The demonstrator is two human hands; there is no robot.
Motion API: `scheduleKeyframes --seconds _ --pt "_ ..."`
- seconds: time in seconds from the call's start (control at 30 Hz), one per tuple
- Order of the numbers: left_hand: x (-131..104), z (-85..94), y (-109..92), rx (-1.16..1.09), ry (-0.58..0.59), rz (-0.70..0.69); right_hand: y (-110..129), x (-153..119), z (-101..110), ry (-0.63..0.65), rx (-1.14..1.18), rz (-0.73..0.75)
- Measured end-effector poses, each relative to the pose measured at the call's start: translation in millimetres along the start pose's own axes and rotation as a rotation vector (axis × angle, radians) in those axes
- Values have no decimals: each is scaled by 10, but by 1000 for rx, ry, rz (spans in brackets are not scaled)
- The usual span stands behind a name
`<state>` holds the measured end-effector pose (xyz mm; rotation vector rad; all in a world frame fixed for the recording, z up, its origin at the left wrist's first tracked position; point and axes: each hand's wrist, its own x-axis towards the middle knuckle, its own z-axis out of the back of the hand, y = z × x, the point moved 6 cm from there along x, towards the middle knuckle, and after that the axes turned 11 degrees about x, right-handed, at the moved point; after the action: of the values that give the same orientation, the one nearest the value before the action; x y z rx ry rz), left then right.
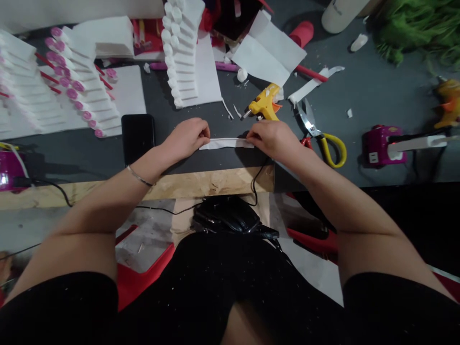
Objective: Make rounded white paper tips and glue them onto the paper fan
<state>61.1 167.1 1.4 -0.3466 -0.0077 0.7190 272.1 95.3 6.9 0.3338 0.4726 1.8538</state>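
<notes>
A narrow white strip, paper or thin cloth [228, 143], stretches sideways just above the near edge of the dark table. My left hand [189, 137] pinches its left end, and my right hand [271, 137] pinches the right end. Along its far edge the strip looks folded over. Right behind my right hand lies a yellow glue gun [265, 103], its nozzle pointing left. Scissors [316, 132] with yellow and red handles rest beside my right wrist, one handle partly hidden. A black phone [137, 139] lies next to my left wrist.
Rows of rolled white pieces [179, 57] and pink-tipped rolls [74, 81] stand at the back left. A folded white sheet [269, 48] lies behind the glue gun. Purple power blocks [383, 145] sit at both sides. Green fibres [420, 28] fill the back right; a cable hangs over the wooden edge [215, 182].
</notes>
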Motion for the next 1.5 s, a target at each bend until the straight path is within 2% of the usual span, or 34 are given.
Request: scheduleKeyframes --seconds 0.13,0.3,0.43,0.6,0.73,0.83,0.93,1.03,1.13,1.27,1.4,1.5 --pt "40 30 1 15 43 37 -44 97 6 40 53 -29" --pt "25 80 -123 96 136 42 75 65 4 71 -32 -59" --pt "-33 104 -186 103 109 43 98 22 9 53 -5 -81" --pt "-7 88 -78 -30 105 113 -79 75 -27 100 254 -170" --pt "12 77 -37 -55 70 65 -107 97 -46 104 308 -103" --pt "-45 73 -104 50 -17 -56 4 38 -36 45 209 29" --pt "-141 31 -249 284 -64 -207 184 -71 -47 16 -34 143" --pt "-242 -16 -387 463 -65 -314 349 -200 -74 42 -260 192" --pt "-330 -30 -458 499 -59 -350 442 -314 -88 82 -344 195" --pt "-312 -19 -372 433 -32 -220 414 -328 -60 87 -310 128" --pt "-160 16 -215 260 -2 -68 212 -175 9 55 -145 -18" --pt "-46 46 -110 134 35 11 44 -43 45 47 9 -68"
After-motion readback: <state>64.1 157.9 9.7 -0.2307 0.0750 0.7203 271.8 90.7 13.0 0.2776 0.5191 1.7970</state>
